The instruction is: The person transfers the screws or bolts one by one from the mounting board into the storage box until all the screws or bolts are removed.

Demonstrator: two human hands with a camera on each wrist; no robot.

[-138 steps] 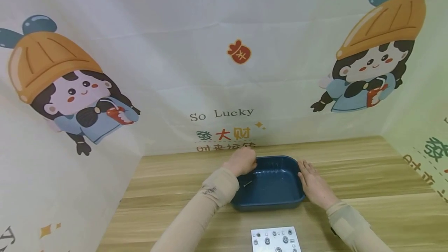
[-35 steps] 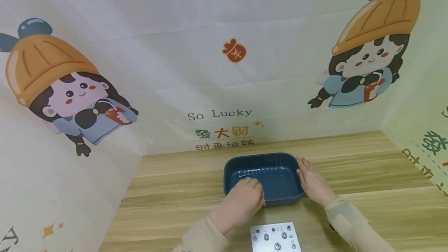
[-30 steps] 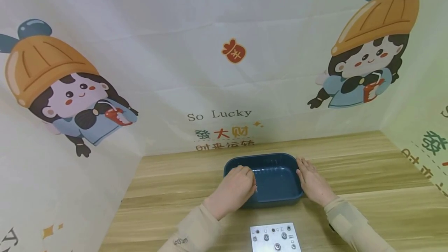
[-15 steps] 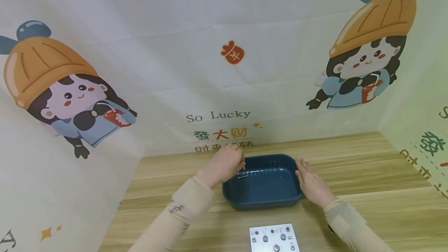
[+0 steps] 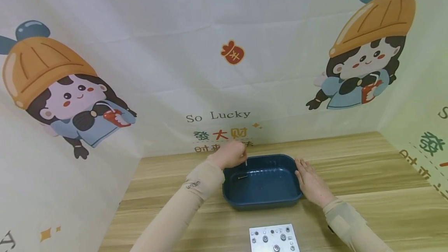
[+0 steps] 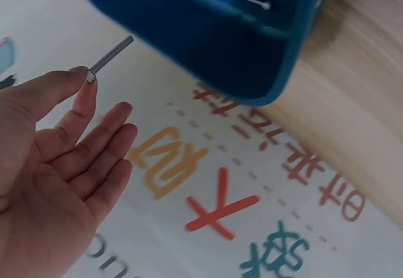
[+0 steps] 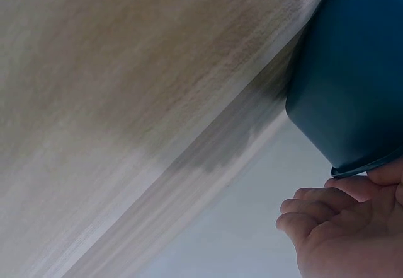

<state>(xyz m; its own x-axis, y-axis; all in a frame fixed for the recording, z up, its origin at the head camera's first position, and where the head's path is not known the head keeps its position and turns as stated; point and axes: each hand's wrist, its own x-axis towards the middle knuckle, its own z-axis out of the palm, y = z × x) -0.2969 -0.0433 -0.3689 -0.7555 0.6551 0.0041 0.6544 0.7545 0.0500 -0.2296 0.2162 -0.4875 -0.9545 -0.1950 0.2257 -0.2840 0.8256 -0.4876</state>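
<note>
A deep blue rectangular tray (image 5: 264,204) stands on the wooden table. Over its back left corner, my left hand (image 5: 229,154) pinches a bolt (image 6: 112,57) by its head between thumb and index finger. The threaded shank points away from the fingertips, and the other fingers are loosely spread. Inside the tray, toward the left, lies another bolt (image 5: 242,177), also visible in the left wrist view. My right hand (image 5: 313,182) rests along the tray's right side with its fingers extended; in the right wrist view its thumb touches the rim.
A silver metal plate (image 5: 274,238) with several round fittings and holes lies in front of the tray, cut off by the lower frame edge. Behind the table (image 5: 168,189) hangs a printed cloth (image 5: 168,116), with more cloth at both sides.
A second ago my left hand was down in the tray's left part. It has risen to the back left corner, now with a bolt in its fingertips. The right hand has stayed put.
</note>
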